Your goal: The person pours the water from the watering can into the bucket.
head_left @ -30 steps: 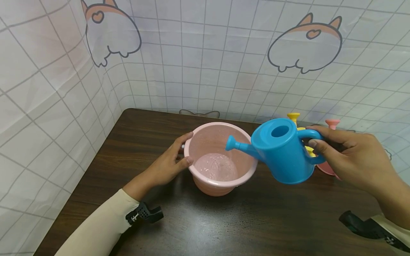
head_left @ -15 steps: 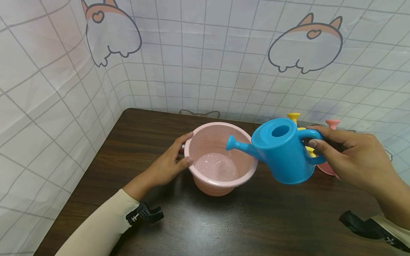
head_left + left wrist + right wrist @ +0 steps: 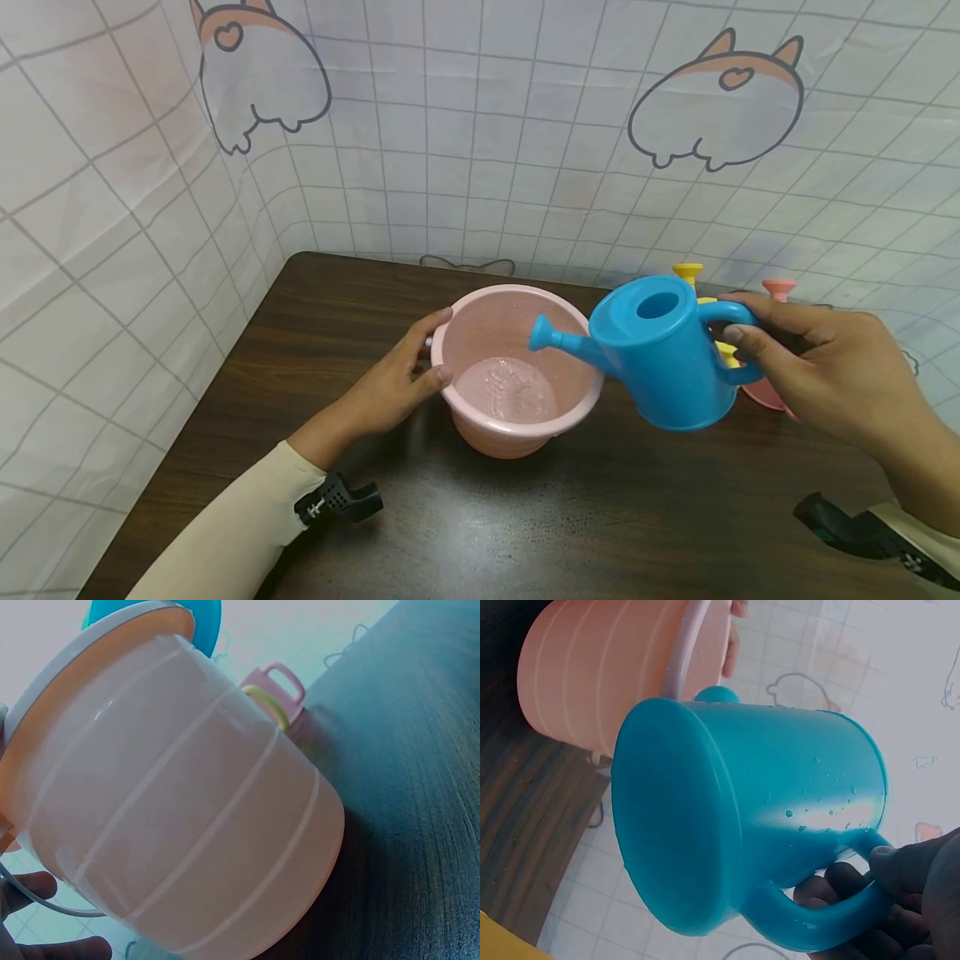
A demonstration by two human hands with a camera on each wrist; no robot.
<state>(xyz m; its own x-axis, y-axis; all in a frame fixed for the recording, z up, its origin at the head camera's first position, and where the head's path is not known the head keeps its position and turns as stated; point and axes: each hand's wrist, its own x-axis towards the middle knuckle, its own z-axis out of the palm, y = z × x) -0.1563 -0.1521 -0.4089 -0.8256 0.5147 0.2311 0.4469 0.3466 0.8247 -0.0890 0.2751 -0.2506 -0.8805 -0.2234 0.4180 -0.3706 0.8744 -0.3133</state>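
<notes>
Altogether one blue watering can [image 3: 663, 354] in curled right-hand fingers [image 3: 757, 346], one pink bucket [image 3: 517, 371] between left-hand fingers [image 3: 427, 346].

We count one pink bucket [image 3: 517, 371], one blue watering can [image 3: 663, 354], and two more cans at three o'clock: one yellow [image 3: 688, 273], one pink [image 3: 777, 290].
</notes>
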